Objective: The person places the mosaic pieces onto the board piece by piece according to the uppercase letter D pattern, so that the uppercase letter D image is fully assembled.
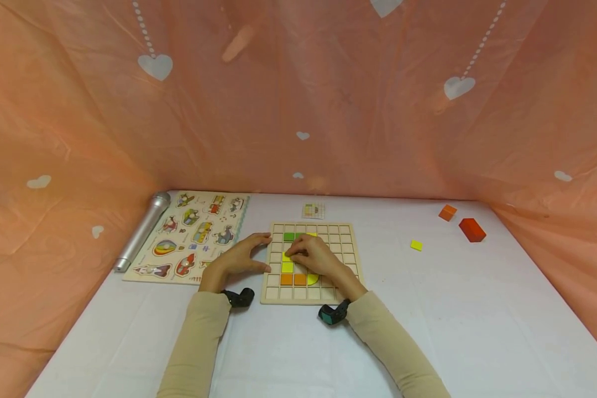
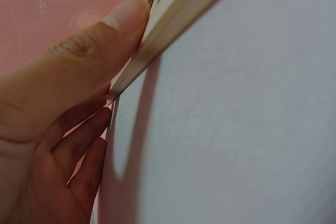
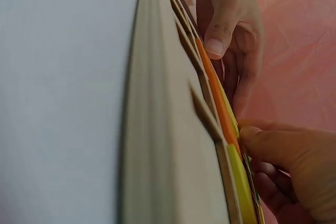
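Observation:
A wooden grid board (image 1: 349,258) lies on the table before me. My left hand (image 1: 239,255) is at its left side, thumb and fingers spread apart; in the left wrist view the thumb (image 2: 79,51) touches the board's edge. My right hand (image 1: 318,255) reaches over the grid and pinches a yellow tile (image 1: 286,257), partly hidden by the fingertips, in a left-hand cell. Below it sit another yellow tile (image 1: 287,267), two orange tiles (image 1: 287,279) and a rounded yellow piece (image 1: 313,279). Green tiles (image 1: 289,236) and a yellow piece (image 1: 312,235) show above the hand.
Behind the board lies a small pattern card (image 1: 313,210). To the right are a loose yellow tile (image 1: 416,245), an orange block (image 1: 448,213) and a red block (image 1: 472,230). A picture puzzle board (image 1: 144,260) and a silver microphone (image 1: 141,235) lie at the left.

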Tool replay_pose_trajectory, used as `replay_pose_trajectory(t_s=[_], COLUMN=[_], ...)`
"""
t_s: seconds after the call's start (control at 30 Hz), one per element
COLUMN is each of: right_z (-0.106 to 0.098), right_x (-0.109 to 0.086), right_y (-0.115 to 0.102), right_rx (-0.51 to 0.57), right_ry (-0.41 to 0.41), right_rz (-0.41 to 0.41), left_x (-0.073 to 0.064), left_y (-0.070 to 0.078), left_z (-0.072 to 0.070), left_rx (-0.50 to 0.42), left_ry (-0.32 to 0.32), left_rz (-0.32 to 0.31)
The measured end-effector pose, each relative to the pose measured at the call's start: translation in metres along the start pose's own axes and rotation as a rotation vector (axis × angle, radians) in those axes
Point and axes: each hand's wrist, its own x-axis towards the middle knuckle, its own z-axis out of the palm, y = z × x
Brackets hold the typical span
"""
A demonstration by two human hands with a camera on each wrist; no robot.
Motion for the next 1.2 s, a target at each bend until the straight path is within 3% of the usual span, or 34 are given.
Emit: replay_pose_trajectory(t_s=[0.13, 0.23, 0.43, 0.67, 0.83, 0.97, 1.2], right_z=[-0.003, -0.011, -0.045, -0.093, -0.124, -0.142, -0.158], right_x=[-0.001, -0.003, -0.018, -0.054, -0.084, -0.106, -0.139], right_y=[0.001, 0.008, 0.025, 0.046, 0.037, 0.038, 0.081], right_rx=[-0.005, 0.009, 0.039, 0.011, 0.009, -0.013, -0.041], right_ry=[0.010, 0.064, 0.191, 0.338, 0.425, 0.456, 0.434], right_rz=[-0.021, -0.036, -0.003, 0.032, 0.035, 0.086, 0.236], left_x=[0.001, 0.002, 0.002, 0.001, 0.002, 0.001, 0.001], left_y=[0.000, 0.000, 0.002, 0.001, 0.001, 0.000, -0.001], left_z=[0.000, 0.000, -0.001, -0.001, 0.000, 0.001, 0.002], left_rx=[0.000, -0.002, -0.015, -0.009, -0.014, -0.024, -0.024], left_ry=[-0.007, -0.012, -0.007, -0.002, -0.001, 0.004, 0.011], left_rz=[-0.001, -0.009, -0.019, -0.017, -0.018, -0.022, -0.017])
